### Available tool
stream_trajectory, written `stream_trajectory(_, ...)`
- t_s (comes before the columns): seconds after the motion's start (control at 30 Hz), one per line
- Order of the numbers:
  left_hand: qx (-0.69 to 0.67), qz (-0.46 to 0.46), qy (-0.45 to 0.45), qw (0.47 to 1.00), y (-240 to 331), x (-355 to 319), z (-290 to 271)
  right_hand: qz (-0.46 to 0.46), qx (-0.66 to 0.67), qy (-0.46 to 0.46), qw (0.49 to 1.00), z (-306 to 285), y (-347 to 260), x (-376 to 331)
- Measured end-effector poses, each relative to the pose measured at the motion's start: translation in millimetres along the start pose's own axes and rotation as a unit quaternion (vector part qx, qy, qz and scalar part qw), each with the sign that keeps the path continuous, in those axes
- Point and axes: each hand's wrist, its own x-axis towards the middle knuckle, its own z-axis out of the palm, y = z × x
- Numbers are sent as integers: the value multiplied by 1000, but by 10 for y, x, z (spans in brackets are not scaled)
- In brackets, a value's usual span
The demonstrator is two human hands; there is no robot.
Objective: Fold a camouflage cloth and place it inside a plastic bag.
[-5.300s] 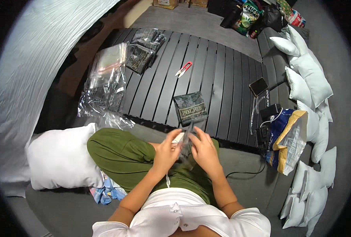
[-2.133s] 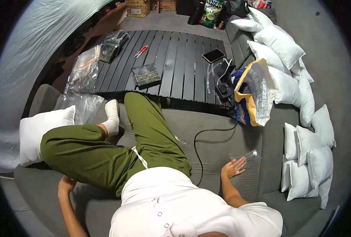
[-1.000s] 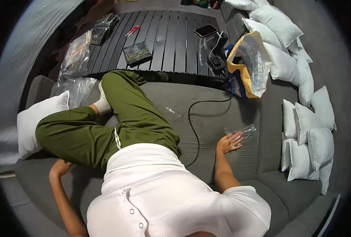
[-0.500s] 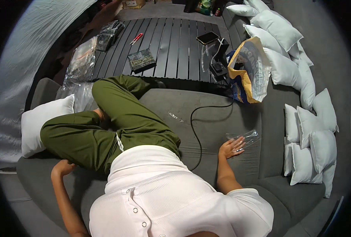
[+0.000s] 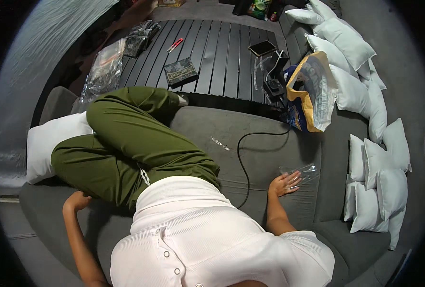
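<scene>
On the grey sofa seat (image 5: 269,143), my right hand (image 5: 285,184) rests with its fingers stretched out over the edge of a clear plastic bag (image 5: 305,173). The bag is crumpled and looks to hold nothing; whether any of it is pinched between the fingers does not show. My left hand (image 5: 77,201) leans on the seat beside my thigh in green trousers (image 5: 97,167), its fingers curled in, with nothing visible in it. A white pillow (image 5: 54,143) lies close to that thigh.
Ahead stands a black slatted table (image 5: 222,57) with a dark box (image 5: 181,72), red snips (image 5: 175,45), a phone (image 5: 262,48) and plastic packets (image 5: 105,67). An opened yellow-and-blue bag (image 5: 312,95) stands at right, near a black cable (image 5: 243,162). White pillows (image 5: 346,43) line the right side.
My view has shifted slightly, so the table and pillows sit further right. My bent knee has moved left, and part of a foot now shows. Both hands stay in place.
</scene>
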Motion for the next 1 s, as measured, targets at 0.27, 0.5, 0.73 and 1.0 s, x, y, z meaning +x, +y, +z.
stream_trajectory(0.27,-154,72,23,985,198,-150,-89,4,-12,11,1000,58,11,-3)
stream_trajectory(0.5,-180,96,72,976,-40,25,22,10,-27,4,1000,27,-24,-41)
stream_trajectory(0.73,-197,137,43,970,-78,87,104,-10,-44,12,999,137,23,-53)
stream_trajectory(1.0,-195,120,72,971,-259,294,303,-19,-12,18,1000,-32,-51,38)
